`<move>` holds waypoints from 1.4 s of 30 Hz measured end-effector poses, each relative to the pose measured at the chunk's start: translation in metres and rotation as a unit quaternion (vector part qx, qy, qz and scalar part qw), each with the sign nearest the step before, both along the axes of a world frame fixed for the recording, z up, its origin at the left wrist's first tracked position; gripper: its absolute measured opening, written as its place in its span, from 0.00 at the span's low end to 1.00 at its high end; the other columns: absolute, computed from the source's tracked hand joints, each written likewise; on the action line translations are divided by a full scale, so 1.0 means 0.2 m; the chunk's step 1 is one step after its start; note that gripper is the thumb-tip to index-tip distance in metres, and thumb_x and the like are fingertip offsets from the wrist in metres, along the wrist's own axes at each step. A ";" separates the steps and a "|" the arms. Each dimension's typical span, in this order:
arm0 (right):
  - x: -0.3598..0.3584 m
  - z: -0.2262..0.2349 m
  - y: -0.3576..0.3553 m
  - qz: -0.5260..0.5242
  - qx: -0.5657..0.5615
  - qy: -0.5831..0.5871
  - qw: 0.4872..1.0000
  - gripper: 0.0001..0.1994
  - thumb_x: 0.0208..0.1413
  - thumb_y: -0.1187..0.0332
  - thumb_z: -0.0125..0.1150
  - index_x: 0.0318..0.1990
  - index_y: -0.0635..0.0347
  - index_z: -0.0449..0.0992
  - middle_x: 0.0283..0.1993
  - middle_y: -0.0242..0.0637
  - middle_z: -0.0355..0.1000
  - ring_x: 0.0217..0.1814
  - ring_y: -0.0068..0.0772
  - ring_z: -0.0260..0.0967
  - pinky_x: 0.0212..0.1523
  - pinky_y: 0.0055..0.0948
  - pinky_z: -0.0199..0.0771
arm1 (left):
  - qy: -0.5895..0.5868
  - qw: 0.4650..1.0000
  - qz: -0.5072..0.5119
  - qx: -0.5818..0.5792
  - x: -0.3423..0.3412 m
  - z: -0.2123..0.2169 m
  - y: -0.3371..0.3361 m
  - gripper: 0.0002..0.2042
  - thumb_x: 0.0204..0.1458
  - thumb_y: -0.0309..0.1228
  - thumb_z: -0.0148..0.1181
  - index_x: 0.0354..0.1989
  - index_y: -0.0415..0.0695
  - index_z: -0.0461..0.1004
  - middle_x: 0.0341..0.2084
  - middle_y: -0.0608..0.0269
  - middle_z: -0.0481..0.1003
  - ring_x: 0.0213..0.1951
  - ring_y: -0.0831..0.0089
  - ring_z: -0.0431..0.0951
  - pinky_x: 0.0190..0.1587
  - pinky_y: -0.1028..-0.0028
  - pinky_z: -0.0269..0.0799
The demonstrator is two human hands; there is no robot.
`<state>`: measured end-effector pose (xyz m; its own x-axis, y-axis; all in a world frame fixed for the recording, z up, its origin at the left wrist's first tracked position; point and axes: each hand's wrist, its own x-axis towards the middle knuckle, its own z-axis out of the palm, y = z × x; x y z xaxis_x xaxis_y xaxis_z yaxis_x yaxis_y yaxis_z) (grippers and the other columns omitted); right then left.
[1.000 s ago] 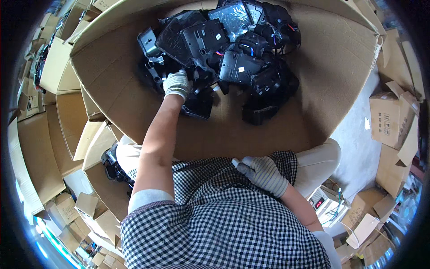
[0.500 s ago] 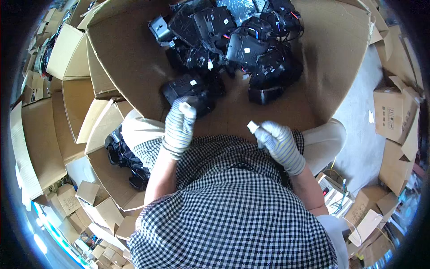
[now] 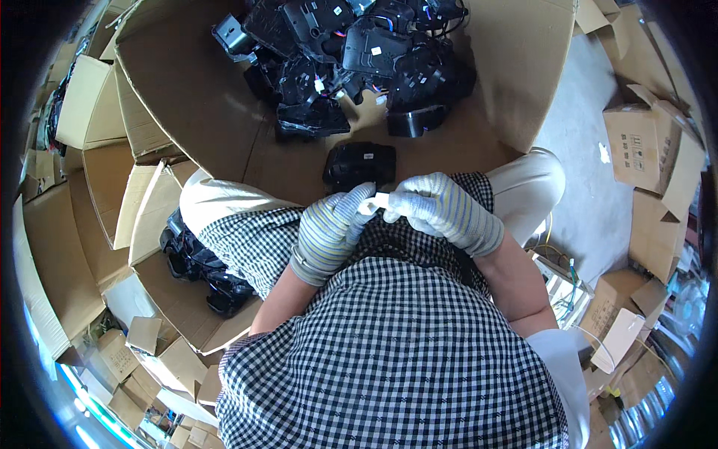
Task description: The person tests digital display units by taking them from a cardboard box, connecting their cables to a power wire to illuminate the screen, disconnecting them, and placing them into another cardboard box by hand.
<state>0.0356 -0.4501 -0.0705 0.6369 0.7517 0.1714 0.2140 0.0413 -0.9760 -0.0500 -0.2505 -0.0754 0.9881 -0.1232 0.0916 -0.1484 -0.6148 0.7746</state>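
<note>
My left hand (image 3: 329,232), in a striped knit glove, is closed with thumb and fingers pinching a small white plug (image 3: 367,206). My right hand (image 3: 449,213), gloved alike, pinches another small white plug (image 3: 382,200). The two plugs meet between my fingertips in front of my lap; whether they are joined I cannot make out. Just beyond my fingertips is a black plastic housing (image 3: 360,166) with a small white label, at the near part of a large cardboard box (image 3: 299,168). Any wires at the plugs are hidden by my fingers.
Farther inside the big box lies a heap of black plastic housings (image 3: 374,52) with wires. A smaller carton (image 3: 176,288) at my left holds more black parts. At right, a white device (image 3: 557,288) with cables stands near several cartons (image 3: 639,150).
My hands have come together from apart, bringing the two white plugs to each other. The black housing nearest me now sits more to the right, beyond my fingertips. The view has shifted slightly.
</note>
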 end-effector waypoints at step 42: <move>-0.14 0.21 0.45 0.215 -0.274 0.074 0.934 0.17 0.59 0.55 0.55 0.34 0.62 0.80 0.28 0.43 0.77 0.32 0.36 0.76 0.38 0.34 0.72 | -0.020 0.697 0.341 -0.630 -0.01 -0.25 0.39 0.15 0.59 0.46 0.54 0.37 0.47 0.76 0.34 0.72 0.76 0.38 0.80 0.72 0.45 0.74 0.68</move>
